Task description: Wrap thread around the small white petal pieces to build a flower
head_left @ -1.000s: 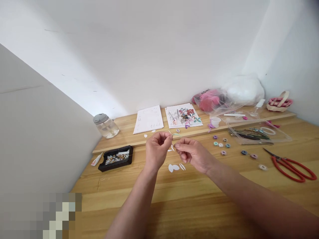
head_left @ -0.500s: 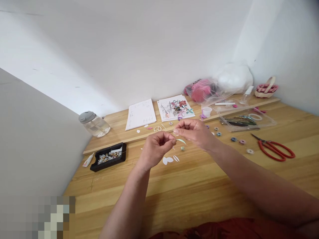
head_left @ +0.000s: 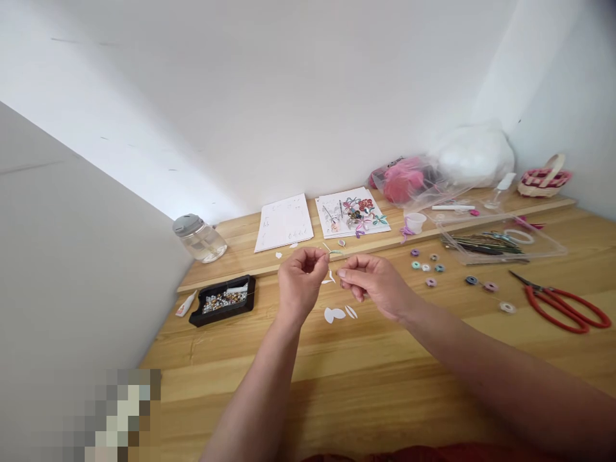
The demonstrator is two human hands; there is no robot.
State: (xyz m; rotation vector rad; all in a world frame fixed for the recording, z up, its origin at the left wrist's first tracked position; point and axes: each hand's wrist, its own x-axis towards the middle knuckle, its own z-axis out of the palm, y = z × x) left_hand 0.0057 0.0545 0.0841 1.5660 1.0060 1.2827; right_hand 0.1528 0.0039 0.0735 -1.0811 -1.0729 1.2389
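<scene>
My left hand (head_left: 302, 282) is closed in a pinch above the middle of the table. A thin pale green leaf-shaped strip (head_left: 335, 252) sticks out to the right from between its thumb and forefinger. Just right of it, my right hand (head_left: 373, 282) is pinched too, slightly lower; whatever lies in its fingertips is too fine to make out. Beneath the hands are white paper leaf shapes (head_left: 338, 313) and narrow curved white pieces (head_left: 331, 278). Several thread spools (head_left: 425, 267) are scattered to the right of my right hand.
Red-handled scissors (head_left: 561, 298) lie at the right, below a clear tray (head_left: 543, 249) of thin strands. A black bead tray (head_left: 195, 317), a small white tube (head_left: 186, 304) and a lidded jar (head_left: 206, 247) stand left. Paper sheets (head_left: 283, 224) lie on the raised back ledge.
The green strip has risen with my left hand and now points right instead of down. My right hand has dropped from above the left to slightly below it. The view has shifted left.
</scene>
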